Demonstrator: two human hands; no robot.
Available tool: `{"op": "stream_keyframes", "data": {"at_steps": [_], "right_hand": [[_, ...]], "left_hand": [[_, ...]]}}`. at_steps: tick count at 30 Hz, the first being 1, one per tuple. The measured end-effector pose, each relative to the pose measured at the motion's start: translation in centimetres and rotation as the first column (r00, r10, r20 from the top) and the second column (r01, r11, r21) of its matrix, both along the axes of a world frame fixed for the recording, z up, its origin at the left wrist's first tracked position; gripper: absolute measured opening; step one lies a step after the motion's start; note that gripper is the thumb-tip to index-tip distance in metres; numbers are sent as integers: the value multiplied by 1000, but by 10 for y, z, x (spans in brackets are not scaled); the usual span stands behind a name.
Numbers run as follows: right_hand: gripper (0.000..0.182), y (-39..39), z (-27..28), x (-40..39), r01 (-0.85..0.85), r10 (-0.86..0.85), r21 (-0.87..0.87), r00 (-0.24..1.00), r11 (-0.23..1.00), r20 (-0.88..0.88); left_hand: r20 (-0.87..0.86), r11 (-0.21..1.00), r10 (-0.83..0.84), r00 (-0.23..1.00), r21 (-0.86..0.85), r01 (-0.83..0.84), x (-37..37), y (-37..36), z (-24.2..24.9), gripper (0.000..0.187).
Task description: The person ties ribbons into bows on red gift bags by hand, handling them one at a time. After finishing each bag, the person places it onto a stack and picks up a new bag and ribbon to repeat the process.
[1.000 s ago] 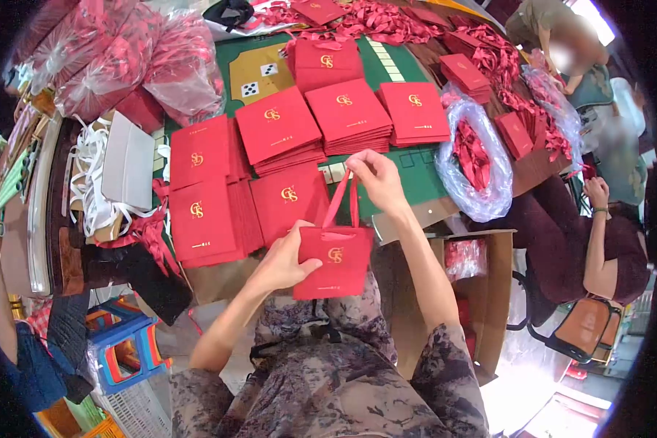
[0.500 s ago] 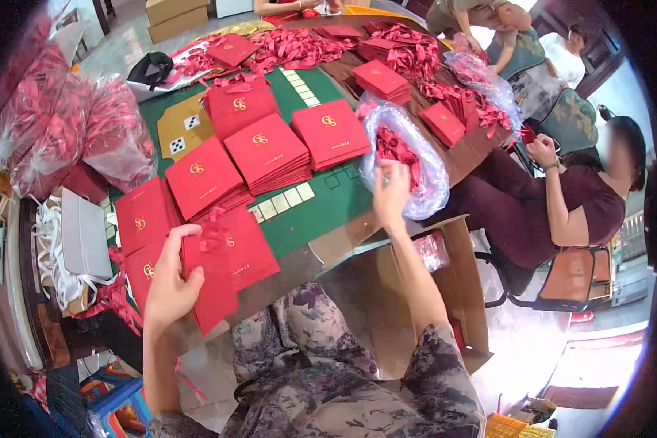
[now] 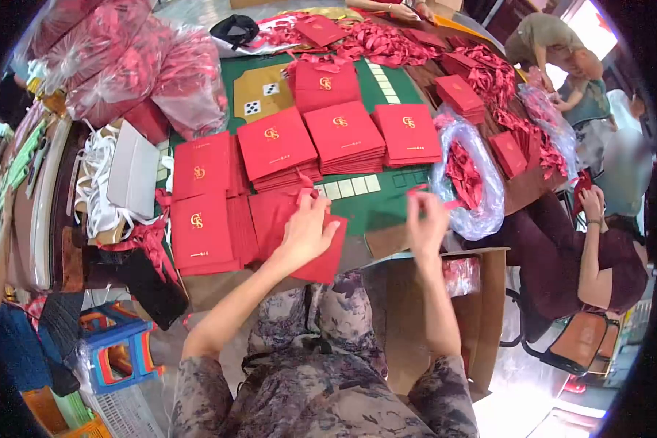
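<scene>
My left hand point(image 3: 306, 232) is closed at the top edge of a flat red gift bag point(image 3: 318, 266), its fingertips by a short red ribbon. The bag lies tilted over the table's front edge. My right hand point(image 3: 427, 225) is raised to the right of it, fingers pinched on a red ribbon point(image 3: 449, 205) that sticks out sideways. Close by on the right sits a clear plastic bag point(image 3: 491, 217) of red ribbons. Stacks of flat red gift bags point(image 3: 270, 142) with gold lettering stand in front of both hands.
An open cardboard box point(image 3: 487, 321) stands below the table edge on the right. Plastic sacks point(image 3: 117, 69) of red goods are piled at the left, near a grey box point(image 3: 133, 166) with white ribbons. Co-workers sit or bend at the right and far sides.
My right hand has come away from the plastic bag with a red ribbon. My left hand has shifted to the bag's top edge. The view has swung left.
</scene>
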State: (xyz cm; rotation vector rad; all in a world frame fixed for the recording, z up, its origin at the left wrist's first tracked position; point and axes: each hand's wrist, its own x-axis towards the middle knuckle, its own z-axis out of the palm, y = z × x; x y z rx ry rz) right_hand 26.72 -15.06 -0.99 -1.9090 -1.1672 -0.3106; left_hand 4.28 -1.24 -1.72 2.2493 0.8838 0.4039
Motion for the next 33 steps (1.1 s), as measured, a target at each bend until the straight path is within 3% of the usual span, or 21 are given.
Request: {"op": "stream_keyframes", "data": {"at_steps": [2, 4, 5, 6, 7, 8, 9, 12, 14, 16, 17, 18, 20, 21, 22, 23, 26, 28, 30, 32, 33], "right_hand": [[7, 7, 2, -45, -112, 110, -3, 975, 994, -195], [8, 11, -1, -78, -170, 161, -57, 976, 984, -147], [9, 13, 0, -93, -207, 195, -56, 965, 977, -175], [10, 15, 0, -105, -244, 229, -53, 952, 968, -201], [11, 18, -2, -115, -279, 266, -56, 949, 959, -172], [12, 18, 0, -125, -297, 281, -58, 939, 953, -196], [13, 17, -2, -132, -313, 291, -79, 934, 946, -208], [15, 8, -11, -142, -350, 326, -94, 923, 932, -204], [16, 1, -12, -145, -381, 338, -97, 893, 920, -298], [15, -5, -11, -147, -388, 318, -132, 874, 912, -367], [14, -6, -12, -149, -315, 257, -34, 828, 948, -499], [13, -6, -13, -150, -224, 207, 51, 756, 973, -622], [17, -8, -18, -144, -212, 163, -2, 755, 977, -635], [19, -5, -23, -142, -201, 184, 70, 629, 977, -756], [20, -2, -26, -140, -177, 210, 140, 483, 974, -850], [23, -2, -27, -138, -192, 237, 170, 413, 967, -880], [22, -1, -26, -136, -180, 275, 225, 340, 958, -899], [22, -4, -27, -133, -169, 249, 200, 361, 965, -898], [23, -8, -31, -131, -154, 219, 171, 379, 973, -899], [20, -10, -36, -130, -185, 196, 110, 558, 977, -807], [20, -10, -35, -131, -177, 191, 109, 557, 978, -808]], "left_hand": [[0, 1000, -7, 1000, -28, 7, -3, -5, -12, 37], [238, 984, 81, 968, -175, -39, -8, -7, -14, 27], [356, 997, 78, 931, -45, -66, -11, -10, -12, 23], [354, 997, 80, 932, -47, -68, -14, -11, -11, 23], [317, 903, 177, 932, -430, -25, -18, -10, -10, 25], [246, 667, 253, 936, -745, 16, -22, -11, -11, 28], [353, 568, 310, 883, -814, 126, -22, -14, -11, 28], [388, 595, 366, 846, -797, 108, -24, -18, -13, 25], [333, 534, 357, 873, -839, 101, -30, -23, -14, 24], [322, 572, 378, 868, -818, 54, -33, -29, -13, 24], [337, 651, 377, 863, -759, 12, -33, -35, -14, 22], [337, 649, 379, 862, -761, 12, -33, -41, -16, 22], [345, 767, 314, 885, -641, -23, -33, -56, -17, 19], [401, 894, 239, 885, -447, -39, -32, -60, -14, 16], [379, 928, 209, 901, -367, -61, -32, -66, -6, 15], [348, 946, 178, 921, -318, -63, -31, -68, -4, 16], [341, 975, 128, 931, -217, -55, -33, -64, 3, 17], [367, 988, 125, 922, -129, -83, -35, -50, 2, 20], [241, 976, 116, 964, 152, -155, -34, -26, -1, 30], [216, 966, 67, 974, 229, -117, -27, -8, -1, 35], [191, 948, 24, 981, 308, -83, -25, -3, -1, 41]]}}
